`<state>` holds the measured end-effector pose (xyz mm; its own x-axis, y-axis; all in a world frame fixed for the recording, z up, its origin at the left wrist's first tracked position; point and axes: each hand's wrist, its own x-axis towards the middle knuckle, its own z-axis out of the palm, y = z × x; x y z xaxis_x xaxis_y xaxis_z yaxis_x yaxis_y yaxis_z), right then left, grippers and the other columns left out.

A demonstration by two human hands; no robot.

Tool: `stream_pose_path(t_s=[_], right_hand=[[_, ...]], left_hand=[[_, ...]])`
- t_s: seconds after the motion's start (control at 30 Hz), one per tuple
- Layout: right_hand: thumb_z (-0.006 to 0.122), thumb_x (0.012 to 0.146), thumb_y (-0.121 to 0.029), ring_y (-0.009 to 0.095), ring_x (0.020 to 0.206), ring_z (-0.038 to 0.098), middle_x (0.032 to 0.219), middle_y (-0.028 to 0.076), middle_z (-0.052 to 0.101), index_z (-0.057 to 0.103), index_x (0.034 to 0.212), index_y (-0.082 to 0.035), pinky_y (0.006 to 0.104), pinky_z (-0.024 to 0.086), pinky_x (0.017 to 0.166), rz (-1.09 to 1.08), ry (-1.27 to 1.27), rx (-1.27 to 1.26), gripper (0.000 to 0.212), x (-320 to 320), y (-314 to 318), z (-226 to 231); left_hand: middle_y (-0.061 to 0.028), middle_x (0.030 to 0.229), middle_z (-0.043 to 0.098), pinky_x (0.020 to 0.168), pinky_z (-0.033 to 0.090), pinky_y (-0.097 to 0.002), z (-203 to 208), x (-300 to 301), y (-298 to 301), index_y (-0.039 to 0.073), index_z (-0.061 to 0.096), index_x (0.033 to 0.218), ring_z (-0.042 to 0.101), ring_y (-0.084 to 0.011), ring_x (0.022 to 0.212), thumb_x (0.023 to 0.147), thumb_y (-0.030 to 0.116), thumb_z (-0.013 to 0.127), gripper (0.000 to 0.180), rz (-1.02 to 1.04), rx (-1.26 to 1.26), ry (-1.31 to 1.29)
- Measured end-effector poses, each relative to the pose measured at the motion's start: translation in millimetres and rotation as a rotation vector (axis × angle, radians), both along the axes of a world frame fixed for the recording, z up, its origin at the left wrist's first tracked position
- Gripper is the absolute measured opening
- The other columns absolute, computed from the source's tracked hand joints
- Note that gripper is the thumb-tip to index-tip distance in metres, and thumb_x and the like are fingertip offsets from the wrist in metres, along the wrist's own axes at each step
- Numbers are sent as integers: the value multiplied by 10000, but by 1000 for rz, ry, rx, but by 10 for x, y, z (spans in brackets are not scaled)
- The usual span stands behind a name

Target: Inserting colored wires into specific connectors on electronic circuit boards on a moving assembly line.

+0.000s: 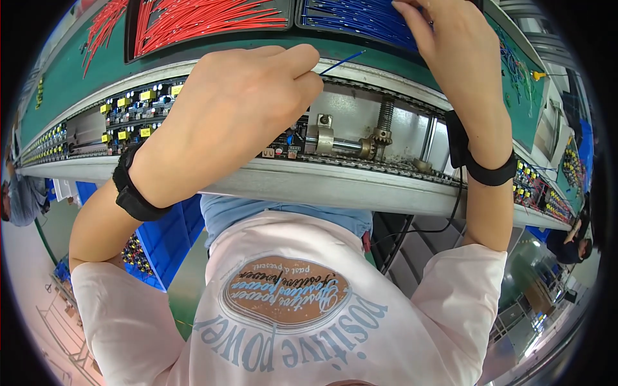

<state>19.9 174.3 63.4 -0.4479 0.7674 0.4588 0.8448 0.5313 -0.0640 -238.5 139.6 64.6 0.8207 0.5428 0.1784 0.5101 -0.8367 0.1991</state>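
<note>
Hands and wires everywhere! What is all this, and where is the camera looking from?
The camera sits on a person's head and looks down, so you see their own two arms and their pale printed shirt. The round lens bends the straight edges.

The left hand pinches a thin blue wire between its fingertips. The right hand reaches up into a tray of blue wires. Next to it is a tray of red wires. Both wrists wear black bands.

Under the hands runs a long metal track carrying circuit boards with small yellow and black parts. In the open middle you can see a gear and a threaded rod. A blue bin stands below, beside the person's left arm.
</note>
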Motion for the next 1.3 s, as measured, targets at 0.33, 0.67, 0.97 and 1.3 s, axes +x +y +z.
stream_pose_path(t_s=[0.33,0.67,0.97,1.3], right_hand=[[703,896,-65,332,840,638,882,119,675,675,973,-49,404,498,765,1,128,-16,84,-33,-42,94],[756,834,-96,284,897,639,958,76,662,732,992,-84,380,483,780,32,138,-86,161,-89,-283,307],[743,743,-86,236,793,573,876,35,588,720,939,-82,354,430,696,440,28,-213,197,-290,-652,192],[715,740,-86,233,836,560,853,37,544,687,912,-74,366,421,720,460,8,-278,175,-396,-622,-55]], left_hand=[[-92,892,577,680,516,-382,40,-37,-44,42,673,973,634,-291,783,836,60,679,138,42,-18,18],[-114,913,688,761,536,-358,149,-285,594,30,723,1036,671,-294,832,897,51,741,142,208,119,-199],[-136,858,673,773,550,-393,34,-376,732,1,709,965,676,-342,849,875,56,757,116,232,76,-89],[-75,785,619,711,504,-308,55,-177,638,-6,631,1043,620,-167,750,999,9,624,47,-5,-487,-1138]])
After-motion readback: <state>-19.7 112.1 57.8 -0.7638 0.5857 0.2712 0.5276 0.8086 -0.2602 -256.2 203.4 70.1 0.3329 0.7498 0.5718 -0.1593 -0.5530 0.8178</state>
